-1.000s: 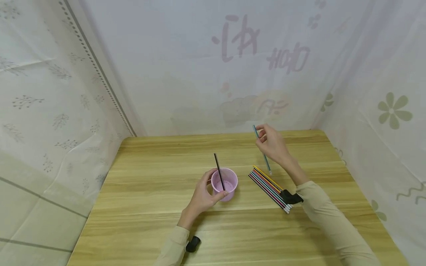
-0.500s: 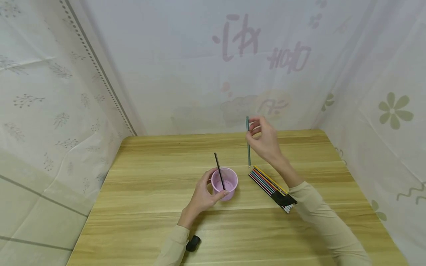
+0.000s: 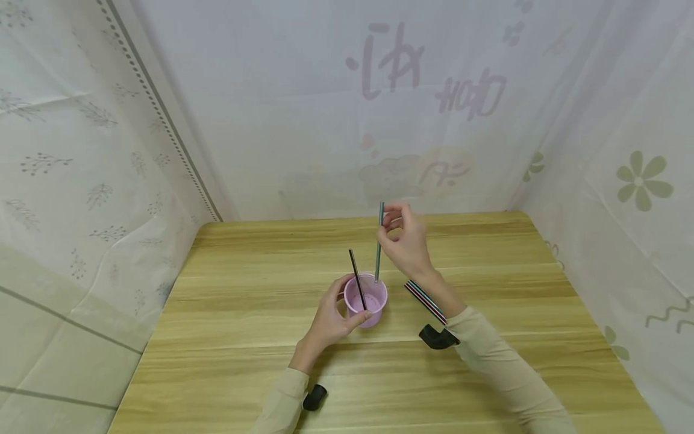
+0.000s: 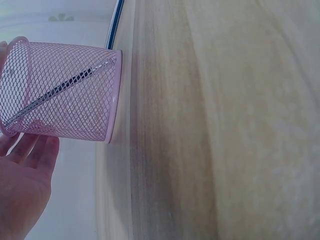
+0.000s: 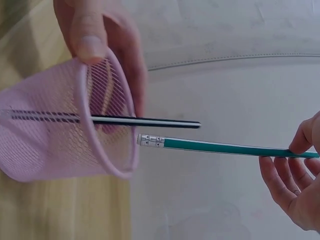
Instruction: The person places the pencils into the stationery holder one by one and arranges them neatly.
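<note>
My left hand (image 3: 331, 319) grips a pink mesh pencil cup (image 3: 375, 308), which stands upright on the table. A black striped pencil (image 5: 150, 122) leans inside it, its upper half sticking out over the rim. With thumb and fingertips my right hand (image 3: 405, 241) pinches a teal pencil (image 3: 378, 259) near its top end. That pencil hangs almost upright, and its silver ferrule and white eraser (image 5: 150, 140) point down right at the cup's rim. To the right, several pencils (image 3: 426, 302) lie side by side on the table, partly hidden under my right forearm.
The wood-grain table (image 3: 244, 374) reaches back to a pale printed cloth (image 3: 282, 120), with more cloth at both sides. Black wrist mounts sit at my left cuff (image 3: 315, 398) and right cuff (image 3: 438, 337), the right one low beside the lying pencils.
My right hand has moved left from above the lying pencils to the cup, turning the teal pencil from slanted to nearly upright. My left hand and the cup have stayed still.
</note>
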### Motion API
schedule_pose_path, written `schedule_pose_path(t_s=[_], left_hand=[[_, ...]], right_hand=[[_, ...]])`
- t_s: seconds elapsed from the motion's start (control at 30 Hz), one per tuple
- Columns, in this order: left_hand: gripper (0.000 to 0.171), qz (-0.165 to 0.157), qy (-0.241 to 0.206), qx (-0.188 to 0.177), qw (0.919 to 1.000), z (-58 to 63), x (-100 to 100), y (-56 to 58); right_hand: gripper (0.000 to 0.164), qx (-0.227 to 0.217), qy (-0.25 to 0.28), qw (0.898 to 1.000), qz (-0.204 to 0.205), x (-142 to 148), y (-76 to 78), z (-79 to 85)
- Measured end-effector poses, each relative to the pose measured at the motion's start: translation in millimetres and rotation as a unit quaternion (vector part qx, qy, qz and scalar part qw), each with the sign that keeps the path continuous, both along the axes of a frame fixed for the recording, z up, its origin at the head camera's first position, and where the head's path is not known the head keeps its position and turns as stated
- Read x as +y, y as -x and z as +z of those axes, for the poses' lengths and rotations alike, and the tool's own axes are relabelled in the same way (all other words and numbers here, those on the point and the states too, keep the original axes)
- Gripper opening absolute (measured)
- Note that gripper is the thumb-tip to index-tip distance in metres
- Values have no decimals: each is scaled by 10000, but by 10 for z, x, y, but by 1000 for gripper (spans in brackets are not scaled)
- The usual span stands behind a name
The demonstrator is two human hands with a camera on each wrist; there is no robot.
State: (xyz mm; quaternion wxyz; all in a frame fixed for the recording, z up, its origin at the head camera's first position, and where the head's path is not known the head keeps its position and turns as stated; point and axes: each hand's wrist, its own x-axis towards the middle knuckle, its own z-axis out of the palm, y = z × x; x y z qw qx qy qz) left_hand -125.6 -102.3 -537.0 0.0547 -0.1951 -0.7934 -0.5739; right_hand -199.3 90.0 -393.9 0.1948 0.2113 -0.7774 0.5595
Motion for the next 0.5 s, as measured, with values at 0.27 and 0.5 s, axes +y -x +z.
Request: schedule_pose_path(t_s=[0.27,0.5], left_hand=[[83,-72,-101,-8,9999,-18,1,4],[83,-112,-116,33,9999,-9,-8,8]], right_hand=[[34,-205,-286,9993,80,-146,-61,-264],[35,-382,-444,9982,159,-184,-101,-470]])
